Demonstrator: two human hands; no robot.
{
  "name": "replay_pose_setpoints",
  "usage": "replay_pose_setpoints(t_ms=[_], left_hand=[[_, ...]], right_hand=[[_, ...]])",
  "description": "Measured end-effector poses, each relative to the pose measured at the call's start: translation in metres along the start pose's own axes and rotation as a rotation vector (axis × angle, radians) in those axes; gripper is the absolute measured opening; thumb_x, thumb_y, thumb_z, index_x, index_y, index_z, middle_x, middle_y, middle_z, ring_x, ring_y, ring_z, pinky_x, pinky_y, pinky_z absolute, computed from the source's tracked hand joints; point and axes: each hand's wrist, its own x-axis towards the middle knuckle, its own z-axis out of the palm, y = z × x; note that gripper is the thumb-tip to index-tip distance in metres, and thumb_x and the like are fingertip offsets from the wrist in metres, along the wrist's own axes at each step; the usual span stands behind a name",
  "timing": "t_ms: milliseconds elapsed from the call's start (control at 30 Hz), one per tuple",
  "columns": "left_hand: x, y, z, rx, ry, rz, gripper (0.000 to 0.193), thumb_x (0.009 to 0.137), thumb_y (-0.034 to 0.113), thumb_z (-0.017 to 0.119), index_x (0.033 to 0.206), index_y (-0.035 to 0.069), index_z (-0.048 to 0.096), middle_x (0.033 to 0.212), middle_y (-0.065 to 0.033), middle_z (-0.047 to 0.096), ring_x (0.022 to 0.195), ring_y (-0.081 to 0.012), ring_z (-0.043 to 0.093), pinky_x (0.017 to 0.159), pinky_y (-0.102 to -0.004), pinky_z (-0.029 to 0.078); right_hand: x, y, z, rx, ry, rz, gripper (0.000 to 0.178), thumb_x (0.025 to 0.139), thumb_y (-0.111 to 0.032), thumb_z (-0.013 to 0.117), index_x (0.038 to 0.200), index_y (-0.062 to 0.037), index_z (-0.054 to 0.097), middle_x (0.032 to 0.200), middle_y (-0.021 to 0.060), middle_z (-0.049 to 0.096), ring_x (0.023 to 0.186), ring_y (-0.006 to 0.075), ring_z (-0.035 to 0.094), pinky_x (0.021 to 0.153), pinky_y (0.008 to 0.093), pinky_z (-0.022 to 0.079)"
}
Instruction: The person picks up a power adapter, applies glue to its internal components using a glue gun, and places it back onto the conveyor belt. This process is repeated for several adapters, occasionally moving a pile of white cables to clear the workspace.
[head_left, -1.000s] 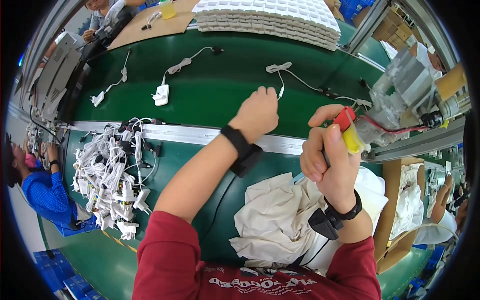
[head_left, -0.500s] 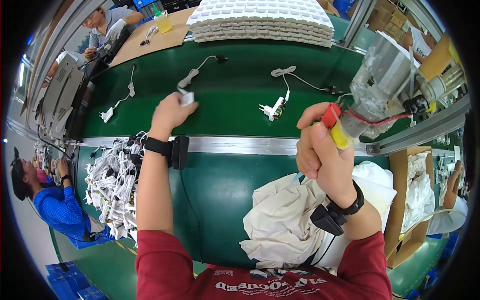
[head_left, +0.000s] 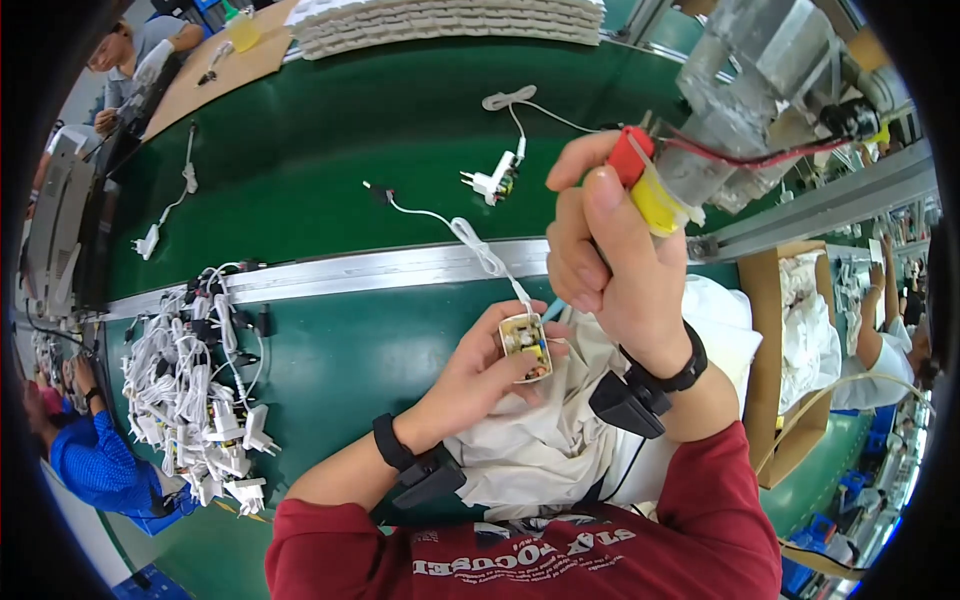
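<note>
My left hand point(head_left: 478, 375) is closed around a white power adapter point(head_left: 526, 346) whose casing is uncovered, with electronic parts showing inside. Its white cable point(head_left: 478, 248) runs up from the adapter over the metal rail to a dark plug end on the green belt. To the upper right, my right hand point(head_left: 635, 285) grips the end of a hanging tool point(head_left: 738, 120) wrapped in clear plastic, with a red piece and a yellow band by my thumb. The tool's kind is unclear, and its tip does not show. The tool is above and to the right of the adapter, apart from it.
Another adapter point(head_left: 490, 184) and a further one point(head_left: 147, 243) lie with cables on the green belt point(head_left: 300, 160). A heap of corded adapters point(head_left: 190, 390) is at left, cream cloth point(head_left: 520, 440) under my hands, a cardboard box point(head_left: 765, 350) at right. White trays point(head_left: 450, 25) are stacked behind.
My left hand has brought the adapter from the belt toward me, over the cloth, turned so its inner parts show. My right hand keeps its hold on the tool. The view has shifted.
</note>
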Motion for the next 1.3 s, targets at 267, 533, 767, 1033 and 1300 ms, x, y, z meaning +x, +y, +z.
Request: replay_pose_setpoints(t_ms=[267,533,767,1033,1300], left_hand=[[0.005,-0.004,-0.001,-0.043,-0.07,0.019,0.047,0.09,-0.002,0.044,0.133,0.01,0.029,0.13,-0.0114,0.046,0.118,-0.0207,0.049,0.084,-0.034,0.053],[0.003,-0.005,-0.003,-0.043,-0.083,0.007,0.047,0.091,0.0,0.044,0.133,0.011,0.029,0.13,-0.0112,0.046,0.118,-0.0205,0.048,0.085,-0.0349,0.053],[0.005,-0.007,-0.004,-0.071,-0.032,-0.017,0.045,0.091,0.0,0.043,0.133,0.01,0.03,0.129,-0.0115,0.047,0.117,-0.0205,0.049,0.086,-0.0354,0.053],[0.007,0.001,-0.012,-0.197,0.108,0.03,0.041,0.091,0.002,0.041,0.131,0.007,0.034,0.126,-0.0117,0.048,0.116,-0.0212,0.05,0.086,-0.0376,0.053],[0.006,0.001,-0.011,-0.222,0.094,0.045,0.042,0.09,0.002,0.041,0.131,0.007,0.035,0.124,-0.0117,0.049,0.115,-0.0222,0.051,0.084,-0.0375,0.054]], right_hand=[[0.002,0.008,-0.007,-0.102,-0.019,-0.04,0.03,0.094,-0.037,0.047,0.088,-0.0086,0.039,0.048,-0.0022,0.033,0.036,0.005,0.027,0.034,0.0213,0.023],[0.002,0.014,-0.008,-0.14,-0.037,-0.071,0.033,0.093,-0.04,0.047,0.087,-0.0085,0.038,0.046,-0.0022,0.033,0.035,0.005,0.027,0.034,0.0211,0.022],[0.002,0.008,-0.005,-0.104,-0.03,-0.059,0.03,0.093,-0.034,0.049,0.094,-0.0047,0.042,0.05,-0.0036,0.036,0.038,0.0034,0.028,0.036,0.0204,0.022],[-0.007,0.011,-0.002,-0.154,-0.074,-0.058,0.037,0.093,-0.043,0.045,0.094,-0.0068,0.038,0.047,-0.0016,0.033,0.035,0.0048,0.027,0.033,0.0211,0.022],[-0.007,0.015,-0.005,-0.176,-0.127,-0.066,0.038,0.092,-0.045,0.046,0.089,-0.0093,0.035,0.046,-0.0017,0.033,0.036,0.0046,0.027,0.033,0.0211,0.021]])
